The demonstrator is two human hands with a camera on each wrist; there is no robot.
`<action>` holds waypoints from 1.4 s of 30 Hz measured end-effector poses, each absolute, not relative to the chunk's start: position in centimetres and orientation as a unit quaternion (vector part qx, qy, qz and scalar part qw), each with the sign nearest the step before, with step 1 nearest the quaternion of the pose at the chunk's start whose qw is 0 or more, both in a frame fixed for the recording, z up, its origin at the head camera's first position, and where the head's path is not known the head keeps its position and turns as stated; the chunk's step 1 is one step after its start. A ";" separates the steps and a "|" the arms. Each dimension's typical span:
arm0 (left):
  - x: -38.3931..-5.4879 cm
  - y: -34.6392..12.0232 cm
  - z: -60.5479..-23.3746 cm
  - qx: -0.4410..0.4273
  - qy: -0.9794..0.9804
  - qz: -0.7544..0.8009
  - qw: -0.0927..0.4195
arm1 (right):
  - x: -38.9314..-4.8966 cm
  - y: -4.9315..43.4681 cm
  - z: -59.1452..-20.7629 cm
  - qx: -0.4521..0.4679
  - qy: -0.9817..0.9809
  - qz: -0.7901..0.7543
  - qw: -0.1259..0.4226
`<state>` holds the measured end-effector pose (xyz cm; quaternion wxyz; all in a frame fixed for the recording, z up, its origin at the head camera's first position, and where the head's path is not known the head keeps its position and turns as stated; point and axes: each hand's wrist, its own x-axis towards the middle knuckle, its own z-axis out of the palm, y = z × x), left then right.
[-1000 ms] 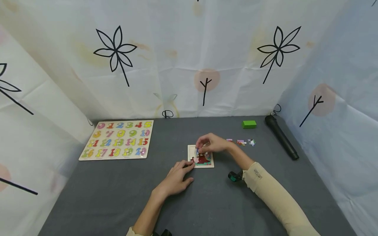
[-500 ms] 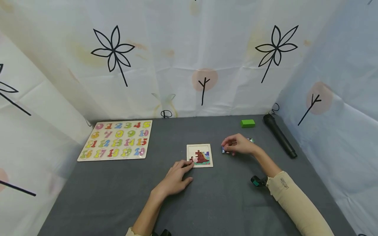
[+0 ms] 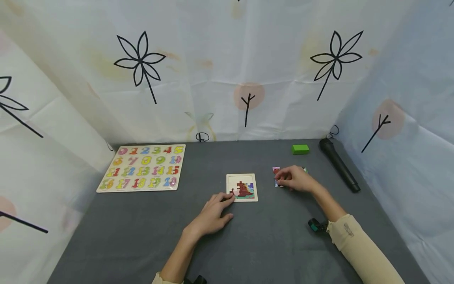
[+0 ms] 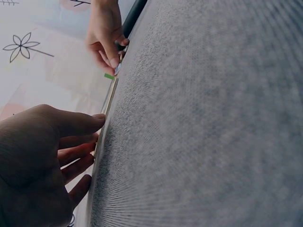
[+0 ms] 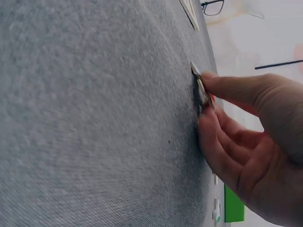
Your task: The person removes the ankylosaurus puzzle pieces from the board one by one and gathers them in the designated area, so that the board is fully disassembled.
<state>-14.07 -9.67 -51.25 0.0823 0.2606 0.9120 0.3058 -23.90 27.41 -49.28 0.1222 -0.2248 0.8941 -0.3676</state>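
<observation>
A small square wooden jigsaw tray point(image 3: 230, 179) lies mid-table. A partly assembled picture point(image 3: 244, 190) with a reddish-brown figure fills its lower right. My left hand point(image 3: 213, 216) rests at the tray's lower left corner, fingers extended and index fingertip on the picture. In the left wrist view its thumb and fingers lie along the tray's thin edge point(image 4: 111, 97). To the right of the tray, my right hand point(image 3: 296, 178) pinches a puzzle piece point(image 5: 204, 92) between thumb and fingers, close over the cloth. A pink piece point(image 3: 276, 170) lies beside those fingertips. Other loose pieces are mostly hidden behind this hand.
A wooden number board point(image 3: 140, 169) lies at the back left. A green block point(image 3: 300, 149) sits at the back right, near a long black microphone-like cylinder point(image 3: 339, 165). Patterned white cloth walls point(image 3: 213, 59) rise behind the grey tablecloth point(image 3: 262, 244) and at both sides.
My right hand has gone from over the tray, where it held a piece, rightward to the loose pieces. The tray's upper left now shows bare wood. My left hand has stayed put.
</observation>
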 end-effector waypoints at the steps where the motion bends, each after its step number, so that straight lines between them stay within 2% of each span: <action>1: -14.1 -9.6 -51.2 0.261 0.912 0.306 0.083 | -23.8 27.4 -49.3 -0.228 0.900 -0.354 0.111; 6: -14.1 -9.5 -51.1 0.258 0.911 0.310 0.087 | -23.4 27.0 -49.2 -0.226 0.927 -0.295 0.056; 14: -13.9 -9.5 -51.1 0.257 0.913 0.305 0.086 | -23.1 25.1 -48.8 -0.218 0.921 -0.322 0.025; 22: -14.0 -9.5 -51.0 0.260 0.910 0.310 0.088 | -23.2 21.9 -49.0 -0.244 0.895 -0.368 0.060; 29: -14.1 -9.7 -51.2 0.256 0.909 0.316 0.092 | -23.9 18.6 -49.2 -0.296 0.848 -0.424 0.116; 35: -14.2 -9.8 -51.2 0.257 0.908 0.320 0.087 | -25.0 16.0 -49.1 -0.284 0.871 -0.382 0.122; 42: -14.2 -9.7 -51.2 0.264 0.908 0.314 0.088 | -26.3 15.4 -49.1 -0.287 0.879 -0.352 0.145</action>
